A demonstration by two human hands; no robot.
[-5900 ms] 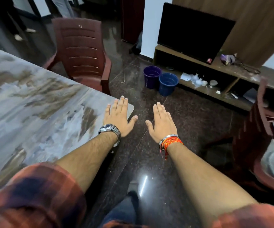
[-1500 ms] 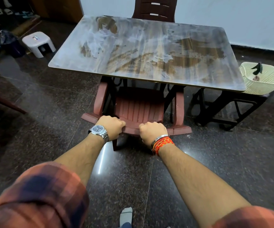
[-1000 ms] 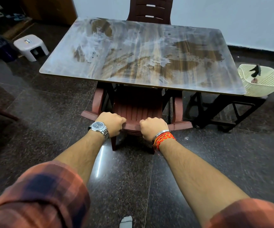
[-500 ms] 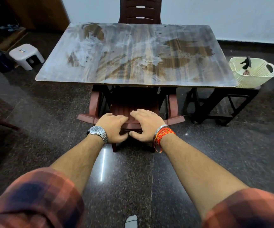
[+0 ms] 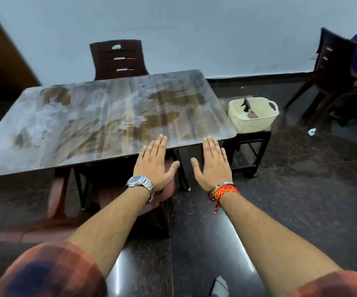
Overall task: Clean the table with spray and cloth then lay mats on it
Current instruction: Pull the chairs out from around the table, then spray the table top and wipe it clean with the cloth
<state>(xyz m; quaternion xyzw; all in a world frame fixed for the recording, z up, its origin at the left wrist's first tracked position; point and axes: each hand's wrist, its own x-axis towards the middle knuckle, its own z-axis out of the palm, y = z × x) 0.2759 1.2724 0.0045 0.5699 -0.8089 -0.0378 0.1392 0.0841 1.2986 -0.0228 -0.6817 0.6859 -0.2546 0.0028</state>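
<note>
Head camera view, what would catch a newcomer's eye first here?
The big table, its top streaked with white and brown smears, fills the middle left. Two open hands, left and right, hover flat near its front edge. A cream basket sits on a low dark stand by the table's right end.

We've let go of the red chair [image 5: 100, 202] now. Half a second ago our left hand [image 5: 154, 163] and right hand [image 5: 213, 166] lay on its back edge; a second ago they were fists around it. Now both are lifted, palms down, fingers straight, empty, near the table [image 5: 100, 123] edge. Our view has swung right, bringing the cream basket [image 5: 252, 114] closer to centre.
</note>
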